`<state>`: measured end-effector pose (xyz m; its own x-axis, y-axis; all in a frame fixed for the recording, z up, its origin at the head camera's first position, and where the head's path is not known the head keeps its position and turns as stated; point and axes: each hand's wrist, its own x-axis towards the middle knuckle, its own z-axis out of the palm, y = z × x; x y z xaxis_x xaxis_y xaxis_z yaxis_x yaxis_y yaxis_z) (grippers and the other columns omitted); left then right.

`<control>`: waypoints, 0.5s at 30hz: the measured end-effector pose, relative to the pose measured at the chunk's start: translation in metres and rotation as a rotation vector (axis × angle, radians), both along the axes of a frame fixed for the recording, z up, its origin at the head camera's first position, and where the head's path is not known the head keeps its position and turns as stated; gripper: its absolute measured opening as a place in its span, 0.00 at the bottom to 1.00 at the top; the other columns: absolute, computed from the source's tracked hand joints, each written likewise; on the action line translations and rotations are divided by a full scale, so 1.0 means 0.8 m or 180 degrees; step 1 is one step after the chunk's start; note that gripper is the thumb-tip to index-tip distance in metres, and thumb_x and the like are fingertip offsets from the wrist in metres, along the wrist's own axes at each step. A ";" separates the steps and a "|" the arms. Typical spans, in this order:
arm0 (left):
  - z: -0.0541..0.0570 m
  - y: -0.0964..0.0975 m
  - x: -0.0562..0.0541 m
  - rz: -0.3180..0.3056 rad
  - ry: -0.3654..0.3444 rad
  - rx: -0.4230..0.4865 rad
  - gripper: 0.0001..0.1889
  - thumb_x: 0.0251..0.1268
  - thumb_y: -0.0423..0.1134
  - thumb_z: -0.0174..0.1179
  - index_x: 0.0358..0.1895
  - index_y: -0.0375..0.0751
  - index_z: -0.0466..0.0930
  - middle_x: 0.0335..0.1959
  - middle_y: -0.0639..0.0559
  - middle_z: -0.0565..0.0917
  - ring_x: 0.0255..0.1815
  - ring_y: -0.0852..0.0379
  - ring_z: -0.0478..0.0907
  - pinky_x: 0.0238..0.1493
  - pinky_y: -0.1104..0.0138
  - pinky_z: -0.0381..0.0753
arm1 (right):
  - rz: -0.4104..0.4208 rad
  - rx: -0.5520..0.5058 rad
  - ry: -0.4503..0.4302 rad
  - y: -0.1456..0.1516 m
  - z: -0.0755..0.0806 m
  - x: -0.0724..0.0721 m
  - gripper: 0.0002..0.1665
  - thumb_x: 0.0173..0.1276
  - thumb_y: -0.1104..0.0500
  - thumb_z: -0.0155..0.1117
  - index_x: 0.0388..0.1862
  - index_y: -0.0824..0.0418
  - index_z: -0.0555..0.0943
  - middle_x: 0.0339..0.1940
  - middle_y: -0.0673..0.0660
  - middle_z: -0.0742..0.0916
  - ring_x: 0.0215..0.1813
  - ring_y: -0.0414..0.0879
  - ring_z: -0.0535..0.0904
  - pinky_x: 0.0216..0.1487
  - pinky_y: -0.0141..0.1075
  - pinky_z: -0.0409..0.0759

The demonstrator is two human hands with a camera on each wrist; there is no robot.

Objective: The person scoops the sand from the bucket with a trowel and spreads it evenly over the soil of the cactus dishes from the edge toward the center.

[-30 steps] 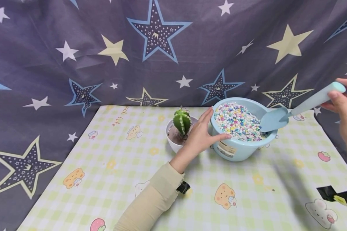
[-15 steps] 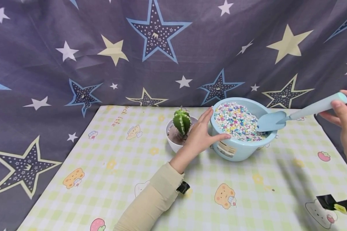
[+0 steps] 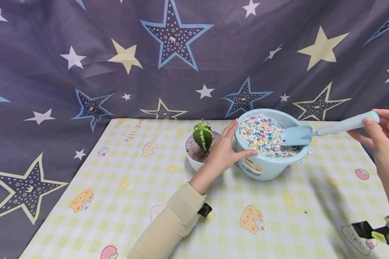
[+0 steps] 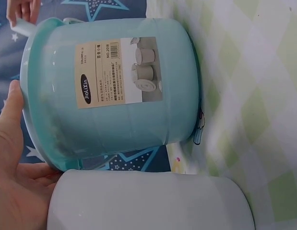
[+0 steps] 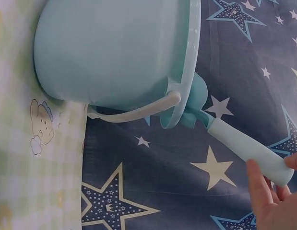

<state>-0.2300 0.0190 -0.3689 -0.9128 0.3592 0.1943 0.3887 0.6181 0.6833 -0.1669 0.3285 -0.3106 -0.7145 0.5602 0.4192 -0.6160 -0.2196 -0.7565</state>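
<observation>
A light blue plastic bucket (image 3: 268, 169), full of small multicoloured pebbles (image 3: 260, 135), stands on the table's right half. My left hand (image 3: 222, 148) rests with fairly straight fingers and outstretched thumb against the bucket's near-left rim. My right hand (image 3: 385, 138) pinches the handle end of a light blue hand shovel (image 3: 340, 126) between thumb and fingers. The shovel's blade reaches over the right rim, its tip among the pebbles. A green cactus (image 3: 202, 136) grows in a white pot (image 3: 193, 158) just left of the bucket, partly behind my left hand.
A checked tablecloth (image 3: 142, 216) with cartoon prints covers the table. Behind it hangs a dark curtain (image 3: 100, 21) with stars. The bucket's pale carrying handle (image 5: 138, 112) hangs down on its side. A printed label (image 4: 119, 69) is stuck on the bucket's wall.
My right hand has come down and slightly left. The shovel's handle now lies flatter, and its blade sits further left over the pebbles. My left hand stays at the rim.
</observation>
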 end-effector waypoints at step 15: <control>-0.001 0.001 0.000 0.0005 0.0082 -0.0025 0.57 0.50 0.62 0.73 0.80 0.42 0.52 0.82 0.52 0.54 0.80 0.51 0.58 0.77 0.56 0.65 | 0.0328 0.0324 -0.0618 0.007 -0.013 0.007 0.12 0.70 0.74 0.55 0.48 0.63 0.72 0.34 0.54 0.87 0.37 0.38 0.87 0.34 0.29 0.87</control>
